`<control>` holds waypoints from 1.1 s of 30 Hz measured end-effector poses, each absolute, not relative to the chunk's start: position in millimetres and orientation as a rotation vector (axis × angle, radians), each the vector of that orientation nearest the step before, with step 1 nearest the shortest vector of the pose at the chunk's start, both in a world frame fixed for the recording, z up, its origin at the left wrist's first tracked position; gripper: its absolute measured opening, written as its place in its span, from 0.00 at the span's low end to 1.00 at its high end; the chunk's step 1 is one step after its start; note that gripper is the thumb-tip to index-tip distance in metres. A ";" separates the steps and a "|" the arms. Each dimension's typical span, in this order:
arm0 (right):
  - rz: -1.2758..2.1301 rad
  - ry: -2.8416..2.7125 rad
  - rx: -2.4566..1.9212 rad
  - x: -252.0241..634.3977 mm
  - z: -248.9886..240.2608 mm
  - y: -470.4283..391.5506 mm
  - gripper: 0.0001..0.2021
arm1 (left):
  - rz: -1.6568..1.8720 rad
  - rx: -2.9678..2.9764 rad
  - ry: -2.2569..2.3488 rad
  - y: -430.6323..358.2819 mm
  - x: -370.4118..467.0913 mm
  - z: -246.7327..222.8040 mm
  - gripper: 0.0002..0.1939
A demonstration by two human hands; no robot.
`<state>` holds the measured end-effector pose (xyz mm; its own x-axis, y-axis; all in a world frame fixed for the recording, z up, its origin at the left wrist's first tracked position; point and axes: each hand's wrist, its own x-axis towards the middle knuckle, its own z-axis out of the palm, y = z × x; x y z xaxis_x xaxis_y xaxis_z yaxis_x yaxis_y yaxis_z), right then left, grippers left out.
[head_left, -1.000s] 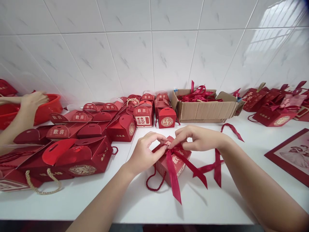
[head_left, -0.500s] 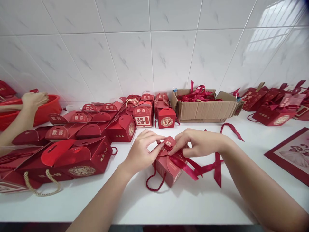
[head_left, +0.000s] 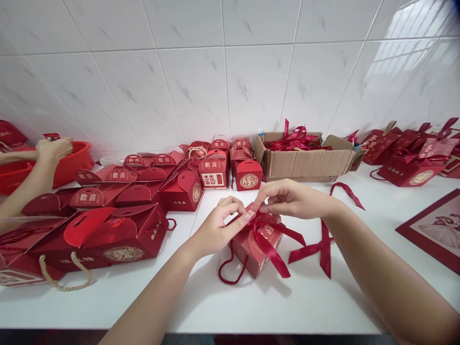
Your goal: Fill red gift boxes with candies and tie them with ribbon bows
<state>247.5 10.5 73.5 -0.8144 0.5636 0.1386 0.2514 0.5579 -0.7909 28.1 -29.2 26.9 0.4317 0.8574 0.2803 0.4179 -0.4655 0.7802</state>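
Observation:
A small red gift box (head_left: 256,255) with gold lettering sits on the white table in front of me, a dark red cord handle (head_left: 233,281) looping from its left side. A red satin ribbon (head_left: 273,256) crosses its top, with tails hanging down the front and right. My left hand (head_left: 220,225) is closed, thumb and fingers pinching the box's lettered top flap from the left. From the right, my right hand (head_left: 292,200) is also closed, its fingertips at the upper edge of that flap. Those fingers partly hide where flap and ribbon meet.
Rows of red gift boxes (head_left: 181,191) fill the left side. A cardboard box (head_left: 305,165) of ribbons stands by the wall. Loose ribbon (head_left: 325,249), ribboned boxes (head_left: 409,167) and a framed picture (head_left: 409,225) lie right. Another person's hand (head_left: 53,149) is over a red basin (head_left: 77,163).
My right hand has risen from the ribbon to the top flap's edge. The ribbon tails have swung down over the box front. My left hand has shifted slightly along the flap.

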 end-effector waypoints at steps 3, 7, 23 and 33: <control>1.323 -2.363 -0.681 248.3 74.8 11.2 0.07 | 0.908 2.051 1.091 -28.4 28.7 27.0 0.14; 1.344 -2.404 -0.729 248.9 77.3 11.3 0.07 | 0.903 2.011 1.086 -27.8 29.5 26.7 0.16; 1.073 -2.632 -0.715 250.3 71.8 12.8 0.11 | 0.885 2.069 1.124 -25.0 29.6 21.1 0.14; 0.871 -2.561 -0.862 237.8 60.8 14.4 0.13 | 0.960 2.085 1.130 -26.8 34.5 17.2 0.14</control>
<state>237.8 14.4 60.8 -0.7744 0.6267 0.0868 0.4438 0.6358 -0.6315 34.5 -26.8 17.2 0.3836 0.8670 0.3180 0.4537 -0.4768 0.7528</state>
